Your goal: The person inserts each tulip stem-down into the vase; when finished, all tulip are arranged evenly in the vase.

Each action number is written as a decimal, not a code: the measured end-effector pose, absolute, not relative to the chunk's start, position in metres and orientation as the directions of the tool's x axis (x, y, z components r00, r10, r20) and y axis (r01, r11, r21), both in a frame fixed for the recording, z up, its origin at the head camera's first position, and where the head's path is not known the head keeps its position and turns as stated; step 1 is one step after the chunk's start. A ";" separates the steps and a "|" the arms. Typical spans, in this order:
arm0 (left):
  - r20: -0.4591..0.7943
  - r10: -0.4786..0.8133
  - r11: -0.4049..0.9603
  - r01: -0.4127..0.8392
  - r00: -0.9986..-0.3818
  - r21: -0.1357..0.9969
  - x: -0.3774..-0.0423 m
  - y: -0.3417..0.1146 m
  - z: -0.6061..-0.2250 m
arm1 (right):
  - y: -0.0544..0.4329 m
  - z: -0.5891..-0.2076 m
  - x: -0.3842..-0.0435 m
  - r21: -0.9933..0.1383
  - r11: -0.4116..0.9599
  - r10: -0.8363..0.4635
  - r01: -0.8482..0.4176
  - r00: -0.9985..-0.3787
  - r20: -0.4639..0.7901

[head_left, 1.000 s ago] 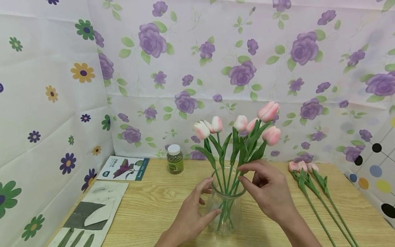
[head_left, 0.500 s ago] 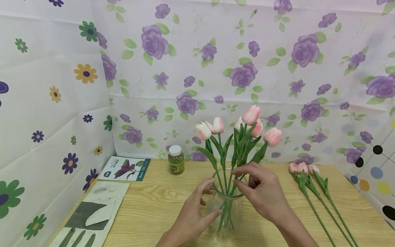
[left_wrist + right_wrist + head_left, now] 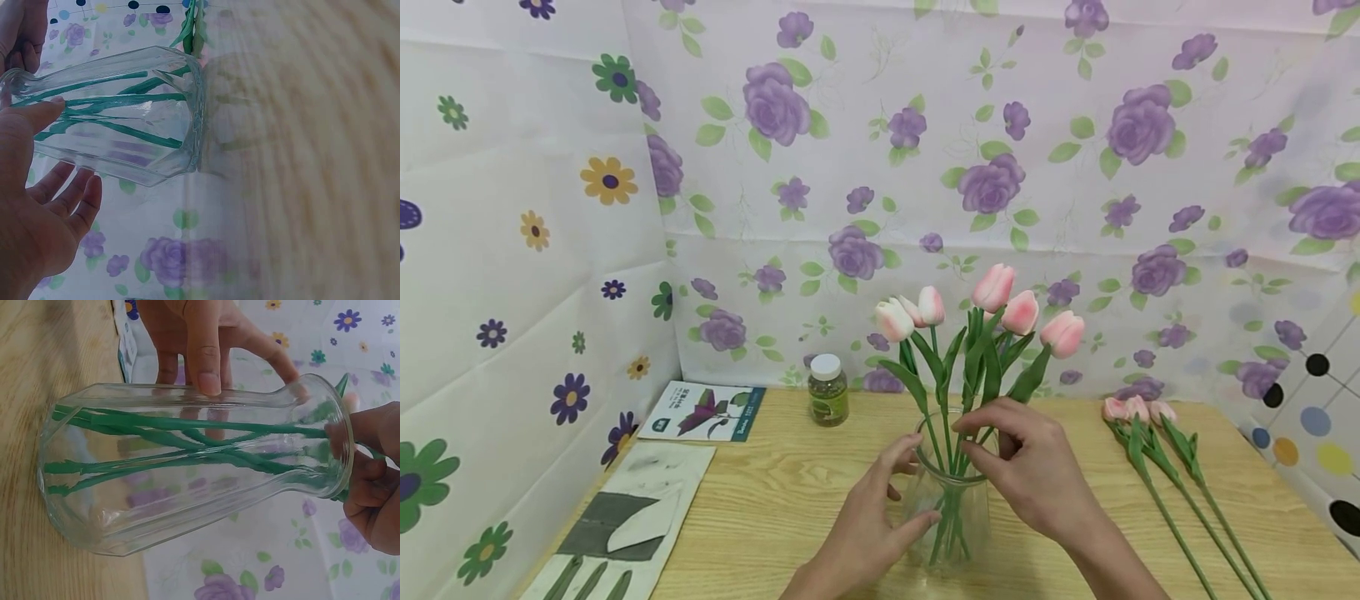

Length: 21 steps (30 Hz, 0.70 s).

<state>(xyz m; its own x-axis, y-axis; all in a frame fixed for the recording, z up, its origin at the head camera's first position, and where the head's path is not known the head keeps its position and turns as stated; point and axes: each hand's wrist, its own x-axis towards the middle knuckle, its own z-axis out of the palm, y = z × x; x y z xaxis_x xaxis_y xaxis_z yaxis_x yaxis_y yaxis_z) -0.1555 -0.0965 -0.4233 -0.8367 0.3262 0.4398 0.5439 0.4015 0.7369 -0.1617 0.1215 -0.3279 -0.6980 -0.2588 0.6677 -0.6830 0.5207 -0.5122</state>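
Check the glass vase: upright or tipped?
Upright. In the head view the vase stands base-down on the table, mouth up, tulip stems running down inside.

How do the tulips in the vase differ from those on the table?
The standing tulips rise fanned out from the vase; the loose tulips lie on the table, heads close together. The standing tulips outnumber the three loose ones. The right hand touches standing tulips, not loose ones. Both have pinkish heads and green leaves.
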 end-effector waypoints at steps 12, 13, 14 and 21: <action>0.414 0.337 0.396 0.526 -0.846 0.753 -0.156 -0.098 -0.424 | 0.118 -0.326 -0.161 -0.520 0.559 -0.297 -0.646 -0.742 0.602; 0.410 0.337 0.397 0.523 -0.847 0.754 -0.156 -0.098 -0.424 | 0.118 -0.325 -0.161 -0.520 0.564 -0.297 -0.642 -0.745 0.597; 0.406 0.337 0.397 0.519 -0.849 0.757 -0.156 -0.098 -0.424 | 0.117 -0.325 -0.161 -0.521 0.567 -0.297 -0.638 -0.748 0.593; 0.402 0.336 0.397 0.515 -0.852 0.760 -0.156 -0.097 -0.423 | 0.113 -0.324 -0.160 -0.517 0.609 -0.286 -0.601 -0.775 0.564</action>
